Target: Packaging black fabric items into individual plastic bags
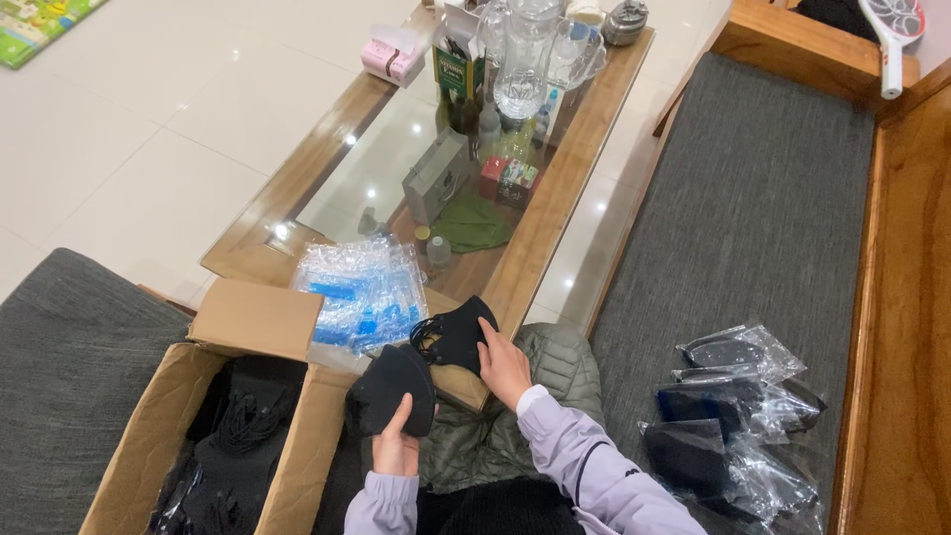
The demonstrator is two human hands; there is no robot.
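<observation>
Lavender sleeves (555, 466) nearest, rising from the bottom edge over a grey-green quilted jacket (495, 416) across the lap. Left hand (396, 446) closed around the lower edge of a black face mask (391, 391), thumb in front, fingers hidden behind. Right hand (503, 365) just above and to the right, gripping a second black mask (458, 337) by its right side, ear loops bunched at that mask's left edge. Both masks close together, nearly touching, held above the lap at the near corner of the wood-framed glass coffee table (555, 198).

Just beyond the masks, on the table corner, a heap of clear plastic sleeves with blue print (362, 287). Left of the hands, an open cardboard box (258, 317) filled with more black masks (238, 436), standing against a grey cushion (69, 347). Well to the right, on the grey bench cushion (753, 198), several bagged dark masks in clear wrappers (733, 416). Farther up the table, a glass jug (525, 59), a pink tissue box (393, 57) and small boxes. White racket-shaped swatter (889, 30) at the top right on the wooden bench frame.
</observation>
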